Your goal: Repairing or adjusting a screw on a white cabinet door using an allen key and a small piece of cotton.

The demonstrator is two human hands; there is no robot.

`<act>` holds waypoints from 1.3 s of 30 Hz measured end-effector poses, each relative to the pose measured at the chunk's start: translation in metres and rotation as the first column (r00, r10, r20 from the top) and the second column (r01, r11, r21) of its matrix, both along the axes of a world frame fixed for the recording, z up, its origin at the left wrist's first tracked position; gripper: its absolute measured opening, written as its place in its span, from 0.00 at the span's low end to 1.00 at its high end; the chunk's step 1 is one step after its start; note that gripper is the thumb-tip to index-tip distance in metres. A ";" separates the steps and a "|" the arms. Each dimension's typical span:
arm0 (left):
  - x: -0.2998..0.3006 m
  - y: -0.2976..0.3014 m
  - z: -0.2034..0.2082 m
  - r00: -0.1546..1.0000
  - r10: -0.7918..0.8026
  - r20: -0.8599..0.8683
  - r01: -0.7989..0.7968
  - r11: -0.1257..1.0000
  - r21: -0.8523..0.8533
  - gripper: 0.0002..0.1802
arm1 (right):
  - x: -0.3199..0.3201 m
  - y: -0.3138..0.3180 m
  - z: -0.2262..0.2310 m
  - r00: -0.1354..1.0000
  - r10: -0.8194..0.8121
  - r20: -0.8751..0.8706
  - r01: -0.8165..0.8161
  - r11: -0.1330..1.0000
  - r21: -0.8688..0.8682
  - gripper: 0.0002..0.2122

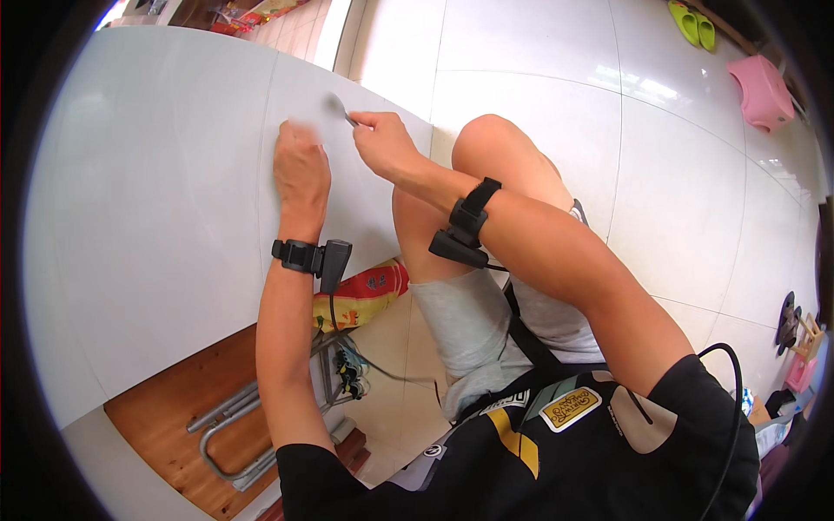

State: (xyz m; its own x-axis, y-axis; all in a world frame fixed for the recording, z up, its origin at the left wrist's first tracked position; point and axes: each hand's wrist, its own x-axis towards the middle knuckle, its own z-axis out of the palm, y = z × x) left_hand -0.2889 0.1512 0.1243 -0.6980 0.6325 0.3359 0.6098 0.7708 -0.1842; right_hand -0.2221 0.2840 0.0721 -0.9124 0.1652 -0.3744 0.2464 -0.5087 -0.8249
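My right hand [382, 143] is closed around the handle of a metal spoon [334, 105], whose bowl points up and to the left over the white tabletop [156, 191]. The spoon's bowl is slightly blurred. Just left of it, my left hand [301, 169] is held over the same tabletop with its back toward me. Its fingers curl inward and their tips are smeared by motion. Whatever they may hold is hidden. The two hands are close together but apart. A black strap with a small black box sits on each of my forearms near the wrist.
Below the table edge are a red and yellow bag [369, 291], a folded metal frame [234, 434] and a wooden board [156, 417]. A black cable hangs from my left wrist. A pink stool [761, 91] and green slippers [692, 24] stand on the tiled floor.
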 end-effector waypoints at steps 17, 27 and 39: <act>-0.095 0.081 -0.004 0.977 -0.211 0.002 0.211 0.976 -0.052 0.06 | -0.014 -0.019 -0.026 0.977 -0.120 0.176 0.109 0.991 0.075 0.23; -0.045 0.023 -0.098 0.950 -0.116 0.291 0.179 0.963 -0.201 0.06 | -0.011 -0.008 -0.019 0.859 -0.454 0.237 0.424 0.890 0.165 0.20; 0.228 -0.176 -0.181 0.774 0.235 0.587 -0.391 0.908 0.151 0.06 | -0.020 -0.009 -0.017 0.989 -0.149 -0.023 0.150 0.988 0.033 0.23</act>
